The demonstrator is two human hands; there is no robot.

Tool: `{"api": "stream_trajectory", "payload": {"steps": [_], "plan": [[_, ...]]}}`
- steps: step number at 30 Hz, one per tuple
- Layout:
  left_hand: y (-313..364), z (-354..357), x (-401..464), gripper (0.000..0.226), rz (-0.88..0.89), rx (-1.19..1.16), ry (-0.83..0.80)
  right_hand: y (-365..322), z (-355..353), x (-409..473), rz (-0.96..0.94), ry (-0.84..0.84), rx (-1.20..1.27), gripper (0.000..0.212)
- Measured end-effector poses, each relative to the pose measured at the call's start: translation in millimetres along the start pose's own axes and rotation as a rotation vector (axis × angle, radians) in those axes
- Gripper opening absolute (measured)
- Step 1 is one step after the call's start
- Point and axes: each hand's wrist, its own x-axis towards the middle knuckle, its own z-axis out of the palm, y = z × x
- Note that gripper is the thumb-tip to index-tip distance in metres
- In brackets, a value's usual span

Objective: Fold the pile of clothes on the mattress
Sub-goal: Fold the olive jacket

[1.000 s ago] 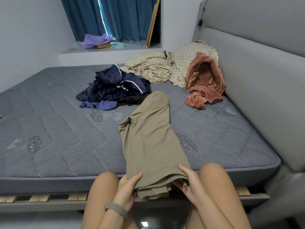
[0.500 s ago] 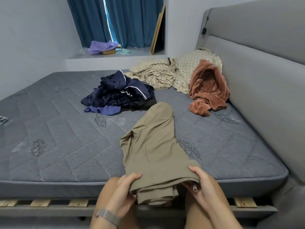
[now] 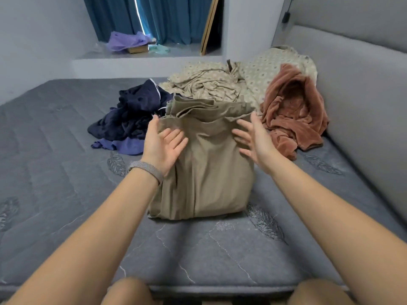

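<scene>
Hands spread, left hand (image 3: 164, 148) and right hand (image 3: 253, 139) hovering over folded khaki garment (image 3: 204, 168); top layers at 12 o'clock risk slipping apart, fold sitting loose.

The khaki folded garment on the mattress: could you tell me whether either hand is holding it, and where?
Neither holds it. The left hand and right hand are open at the khaki folded garment's far end.
</scene>
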Motion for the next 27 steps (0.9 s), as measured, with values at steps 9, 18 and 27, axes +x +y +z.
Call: {"api": "stream_trajectory", "payload": {"steps": [9,18,27], "plan": [[-126.4,-149.5,40.7,0.058,0.206,1.454,0.345,191.4,-14.5,18.6,-0.202,0.326,-0.896,0.084],[-117.2,-137.3,74.8,0.049,-0.017,1.311,0.253,193.2,-10.9,27.3,-0.082,0.285,-0.492,0.032],[-123.9,-136.6,72.0,0.037,0.182,1.366,0.588,156.2,-10.2,50.5,0.219,0.356,-0.768,0.059]]}}
